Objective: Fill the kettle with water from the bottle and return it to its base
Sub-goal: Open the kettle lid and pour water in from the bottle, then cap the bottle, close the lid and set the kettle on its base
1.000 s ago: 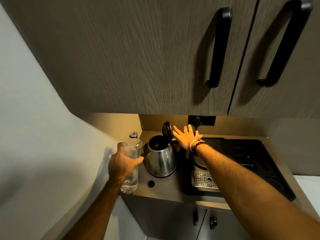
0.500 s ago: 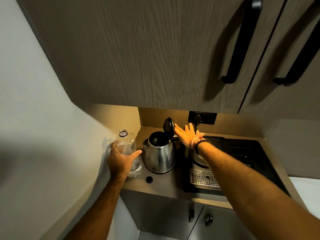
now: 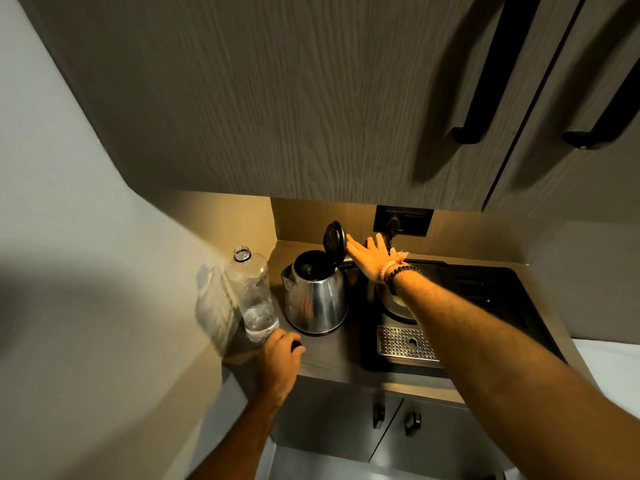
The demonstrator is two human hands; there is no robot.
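Note:
A steel kettle (image 3: 317, 299) stands on its dark base (image 3: 313, 332) on the counter, with its black lid (image 3: 334, 239) flipped up. To its left the clear plastic bottle (image 3: 252, 292) stands upright without a cap, a little water at its bottom. My left hand (image 3: 280, 358) is at the counter's front edge, below the bottle, fingers curled on the small black bottle cap (image 3: 296, 346). My right hand (image 3: 372, 259) reaches behind the kettle, flat with fingers spread, fingertips at the back of the raised lid.
A black coffee machine tray with a perforated metal grate (image 3: 405, 342) sits right of the kettle under my right forearm. A wall socket (image 3: 403, 221) is behind. Wooden upper cabinets with black handles (image 3: 485, 74) hang low overhead. A wall closes the left side.
My left hand has set the bottle down beside the kettle, let it go and dropped to the black cap on the counter. My right hand stays at the open lid.

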